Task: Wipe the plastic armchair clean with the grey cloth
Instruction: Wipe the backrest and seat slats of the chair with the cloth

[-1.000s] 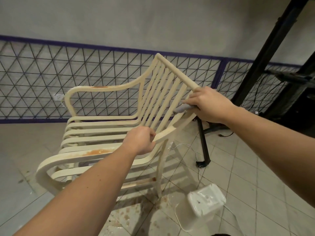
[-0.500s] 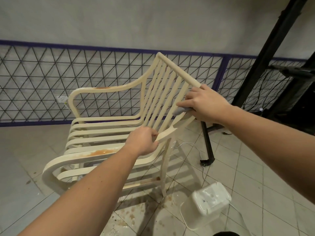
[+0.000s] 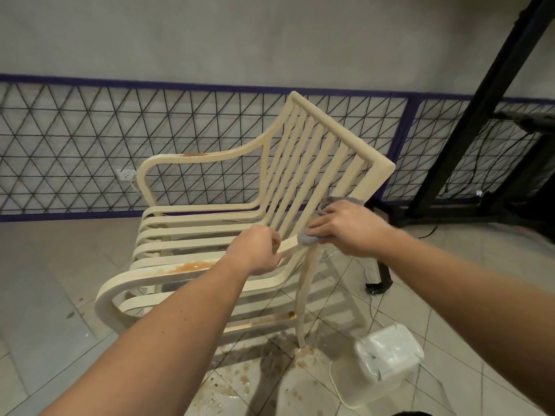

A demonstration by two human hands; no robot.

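The cream plastic armchair (image 3: 207, 229) stands tilted on the tiled floor, its slatted back toward me. An orange-brown stain marks its near armrest, and a smaller one marks the far armrest. My left hand (image 3: 256, 250) grips the rear of the near armrest where it meets the back. My right hand (image 3: 348, 226) holds the grey cloth (image 3: 307, 239) against the lower end of the nearest back slat, with part of the cloth showing above the knuckles.
A white plastic container (image 3: 387, 357) with a thin white cord lies on the floor at the lower right. Brown splashes (image 3: 255, 373) spot the tiles under the chair. A black metal frame (image 3: 468, 121) stands at the right, and a wire-mesh fence (image 3: 90, 145) runs behind.
My right hand has slid the cloth down from the upper right corner of the back to the bottom of the slat. The left hand keeps its grip on the armrest.
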